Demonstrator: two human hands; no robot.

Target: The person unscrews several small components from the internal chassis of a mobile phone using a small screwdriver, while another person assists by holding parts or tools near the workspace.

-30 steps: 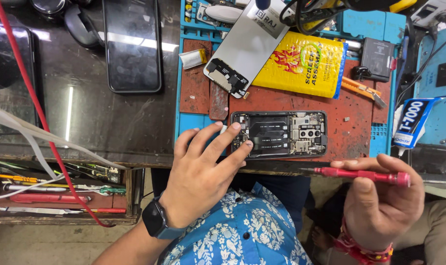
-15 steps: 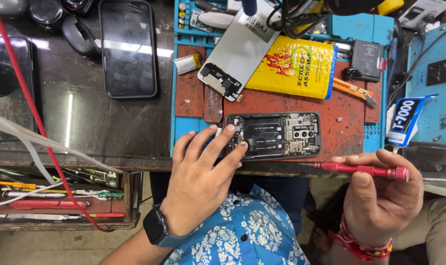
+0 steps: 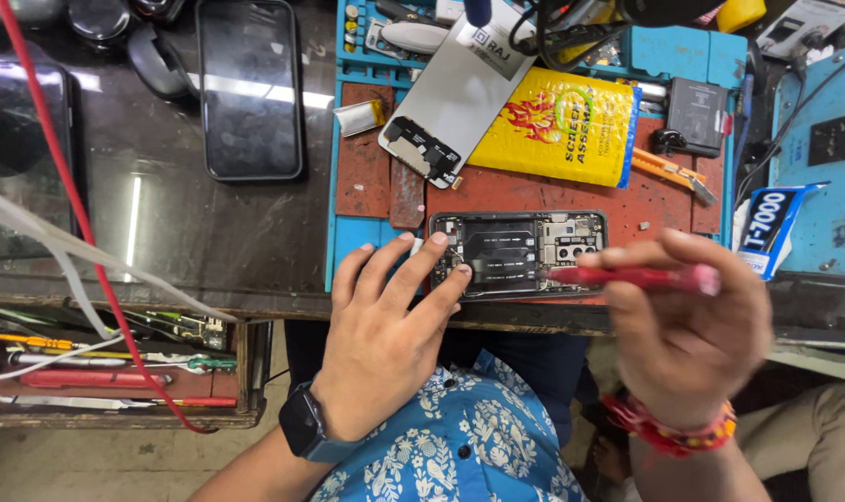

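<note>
1. The opened phone, a dark rounded rectangle with its metal shields and circuit parts bare, lay at the near edge of the red-brown rubber mat.
2. The left hand lay flat, fingers spread, fingertips pressing the phone's left end.
3. The right hand was clamped on a slim red screwdriver, held level over the phone's right end.
4. The screwdriver was blurred, its tip hard to make out; the right hand hid the phone's right edge.
5. A glossy yellow packet lay behind.

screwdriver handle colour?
Red; the screwdriver sits in the right hand, head view.
</note>
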